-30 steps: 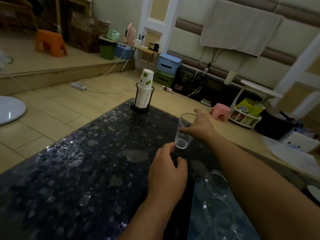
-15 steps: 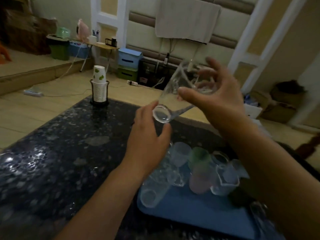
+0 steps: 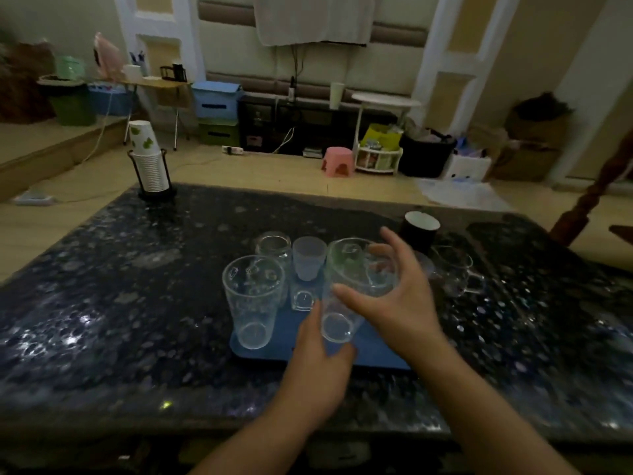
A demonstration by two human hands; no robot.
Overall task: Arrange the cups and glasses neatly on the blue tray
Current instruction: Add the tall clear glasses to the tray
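Both hands on one clear tumbler (image 3: 346,289) over the blue tray (image 3: 376,354). Right hand (image 3: 394,296) wraps the upper wall near the rim, thumb on the near side, fingers spread round the far side. Left hand (image 3: 318,358) sits at the base, fingers curled up against the bottom edge; whether it pinches or only steadies, I can't tell for sure, reads as a light hold. Key relation: the glass's long axis is tilted, rim leaning away and slightly right, base toward me and just above the tray's near-middle patch. I judge the base needs to swing under the rim before set-down, else it lands on an edge. Free slot looks to be right of the second tall tumbler (image 3: 253,299), which stands upright at the tray's near-left. Behind it: a small jar-like glass (image 3: 273,246), a frosted cup (image 3: 308,257), a short square glass (image 3: 303,298). Still off the tray on the dark table (image 3: 120,303): handled glass mug (image 3: 452,269) and black cup (image 3: 419,231), both on the right-hand side, so right hand is nearer for those.
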